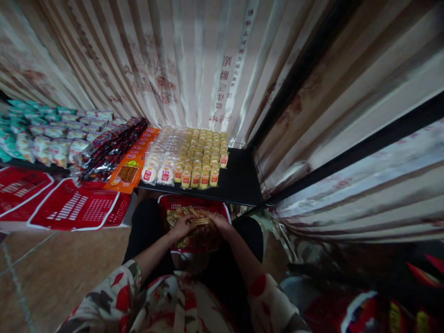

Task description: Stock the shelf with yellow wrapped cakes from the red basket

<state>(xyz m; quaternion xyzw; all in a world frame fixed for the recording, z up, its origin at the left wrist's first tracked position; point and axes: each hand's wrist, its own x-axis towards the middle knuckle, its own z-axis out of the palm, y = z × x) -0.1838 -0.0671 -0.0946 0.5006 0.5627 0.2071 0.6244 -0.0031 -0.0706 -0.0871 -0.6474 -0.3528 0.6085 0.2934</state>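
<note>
A red plastic basket (226, 212) sits between my knees, filled with small clear-wrapped snack packets (180, 212) of a golden-brown colour. My left hand (183, 226) is over the basket, its fingers closed on one end of a short row of packets (201, 221). At the other end of that row, my right hand (221, 223) has its fingers closed on it too. Dim light and the small size hide the exact kind of snack. On the black shelf ahead stand rows of yellow-wrapped packets (203, 157), close beyond both hands.
White-wrapped packets (164, 159), an orange snack bag (129, 171), dark red packs (111, 150) and green-and-white bags (52, 134) line the black shelf (239, 178). Red baskets (78, 203) stand at the left. Patterned curtains (187, 60) and black poles (347, 152) enclose the shelf.
</note>
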